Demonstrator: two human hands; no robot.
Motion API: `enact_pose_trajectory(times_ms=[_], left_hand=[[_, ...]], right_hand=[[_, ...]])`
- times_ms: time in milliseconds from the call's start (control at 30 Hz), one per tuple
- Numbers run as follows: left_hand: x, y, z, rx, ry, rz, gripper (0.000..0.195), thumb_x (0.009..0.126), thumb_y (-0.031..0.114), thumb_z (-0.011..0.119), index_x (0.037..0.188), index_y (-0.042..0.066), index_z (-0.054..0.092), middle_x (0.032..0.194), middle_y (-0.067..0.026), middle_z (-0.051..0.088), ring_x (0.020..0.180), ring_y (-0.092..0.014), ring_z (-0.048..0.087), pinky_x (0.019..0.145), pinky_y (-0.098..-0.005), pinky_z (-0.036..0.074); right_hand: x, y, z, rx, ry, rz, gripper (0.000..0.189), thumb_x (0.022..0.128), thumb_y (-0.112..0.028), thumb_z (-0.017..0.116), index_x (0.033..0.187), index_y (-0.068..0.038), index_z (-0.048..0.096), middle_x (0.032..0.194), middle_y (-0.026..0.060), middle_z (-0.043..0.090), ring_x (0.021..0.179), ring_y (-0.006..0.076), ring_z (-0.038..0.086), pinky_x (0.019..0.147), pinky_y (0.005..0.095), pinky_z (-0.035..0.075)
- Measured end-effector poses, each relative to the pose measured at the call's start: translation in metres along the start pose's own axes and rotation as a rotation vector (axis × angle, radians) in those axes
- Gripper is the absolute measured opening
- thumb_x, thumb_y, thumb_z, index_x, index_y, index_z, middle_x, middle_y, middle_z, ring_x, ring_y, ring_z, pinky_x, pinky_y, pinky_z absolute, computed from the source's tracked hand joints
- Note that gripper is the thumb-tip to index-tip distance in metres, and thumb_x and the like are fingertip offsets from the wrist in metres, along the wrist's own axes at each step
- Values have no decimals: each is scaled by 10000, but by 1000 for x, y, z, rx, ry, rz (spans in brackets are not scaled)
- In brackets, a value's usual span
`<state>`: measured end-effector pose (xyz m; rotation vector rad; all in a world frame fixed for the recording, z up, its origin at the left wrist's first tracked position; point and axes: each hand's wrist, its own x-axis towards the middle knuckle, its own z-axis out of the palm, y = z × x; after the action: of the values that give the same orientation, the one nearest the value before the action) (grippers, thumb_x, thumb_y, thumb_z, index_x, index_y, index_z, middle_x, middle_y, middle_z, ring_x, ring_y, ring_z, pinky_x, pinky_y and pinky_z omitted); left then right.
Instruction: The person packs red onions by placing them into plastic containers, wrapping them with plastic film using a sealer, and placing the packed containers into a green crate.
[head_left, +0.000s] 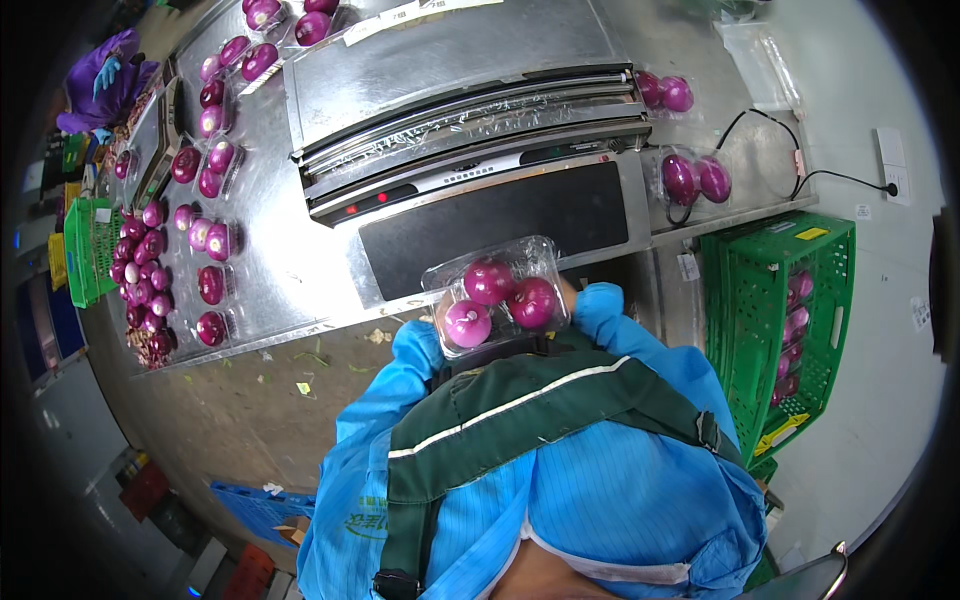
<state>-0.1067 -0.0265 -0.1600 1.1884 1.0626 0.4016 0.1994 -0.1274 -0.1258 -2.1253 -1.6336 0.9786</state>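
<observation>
A clear plastic tray (495, 296) with red onions (489, 281) in it is held close to my body, before the front edge of a wrapping machine (465, 127). My right hand (568, 295) shows only in part at the tray's right side, below the blue cuff. My left hand (435, 322) is mostly hidden at the tray's left side, where my other sleeve ends. Film seems to cover the tray, though glare makes this hard to tell. Behind the tray lies the machine's black plate (495, 225); two red lights glow on its front panel.
Trayed onions (217, 241) stand in rows on the steel table (277, 277), beside a pile of loose onions (142, 277). More packs (696, 178) sit to the right, near a black cable. A green crate (780, 337) holds packs. A person in purple (105, 82) is at far left.
</observation>
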Motion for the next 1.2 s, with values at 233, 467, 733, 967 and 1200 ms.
enact_pose_trajectory(times_ms=[233, 467, 733, 967, 1200], left_hand=[[-5, 87, 46, -118, 91, 257, 242, 863, 186, 580, 1035, 15, 584, 715, -57, 567, 657, -123, 529, 582, -253, 435], [-26, 208, 62, -598, -170, 362, 567, 916, 472, 391, 1230, 2, 423, 1157, -158, 516, 1023, -227, 531, 898, -360, 429], [-22, 209, 72, -630, -185, -100, 648, 917, 527, 324, 1309, 11, 297, 1247, -192, 457, 1101, -288, 505, 923, -408, 431], [16, 216, 126, -613, -126, 5, 587, 941, 473, 322, 1352, 56, 274, 1321, -141, 394, 1202, -272, 414, 982, -416, 376], [34, 250, 206, -251, -609, 129, 670, 915, 254, 499, 1426, 92, 96, 1381, -201, 310, 1200, -292, 425, 996, -428, 339]], right_hand=[[-31, 28, -2, -71, -84, -315, 168, 706, -266, 622, 736, -100, 623, 689, 104, 587, 638, 255, 576, 569, 358, 443], [1, -105, -78, 1239, -381, -151, 424, 835, -358, 517, 1099, -33, 455, 1081, 118, 477, 1017, 222, 447, 862, 336, 361], [-17, -98, -123, 1750, -231, -374, 818, 863, -523, 472, 1395, 14, 158, 1457, 132, 168, 1337, 206, 205, 1083, 337, 200], [-30, -89, -121, 1908, 274, -128, 549, 929, -243, 476, 1396, -121, 216, 1396, 59, 320, 1253, 175, 360, 1024, 354, 308], [-113, 45, -228, 1962, 907, -413, 477, 938, -425, 353, 1255, -80, 442, 1159, 101, 561, 1032, 242, 557, 879, 411, 449]])
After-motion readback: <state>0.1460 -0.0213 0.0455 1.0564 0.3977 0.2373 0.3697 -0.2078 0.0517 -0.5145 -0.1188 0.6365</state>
